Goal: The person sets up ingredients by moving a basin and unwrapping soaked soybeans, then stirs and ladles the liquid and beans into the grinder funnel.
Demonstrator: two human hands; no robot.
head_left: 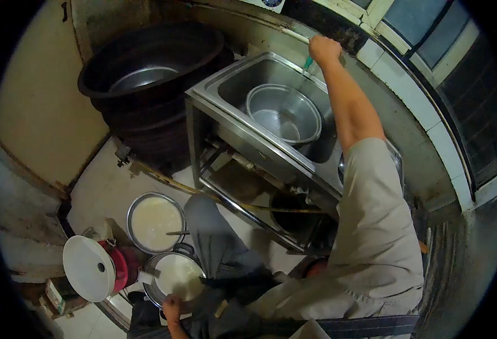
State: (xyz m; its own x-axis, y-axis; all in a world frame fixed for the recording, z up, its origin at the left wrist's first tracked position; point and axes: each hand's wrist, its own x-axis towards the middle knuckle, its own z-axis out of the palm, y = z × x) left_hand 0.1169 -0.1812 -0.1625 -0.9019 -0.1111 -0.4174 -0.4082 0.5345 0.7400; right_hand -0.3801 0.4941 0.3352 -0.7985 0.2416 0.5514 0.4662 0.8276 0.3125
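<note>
My right hand (324,50) is raised at the wall over the sink (214,85), its fingers closed round the tap. The tap's green spout (308,62) shows just below the hand. In the basin under it stands a metal pot (282,116), tilted towards me. My left hand (172,308) is down at the near rim of a second pot (149,277) holding whitish liquid (179,277); its fingers are curled in, and what they grip is hidden. Behind that pot sits a metal basin of cream-coloured liquid (155,223), with a dark utensil handle (178,233) across its rim.
A large dark vat (147,130) stands left of the sink. On the left is a red machine (125,268) with a round white top (89,268). A yellow hose (175,183) runs over the floor under the sink stand. My knee (209,226) is beside the pots.
</note>
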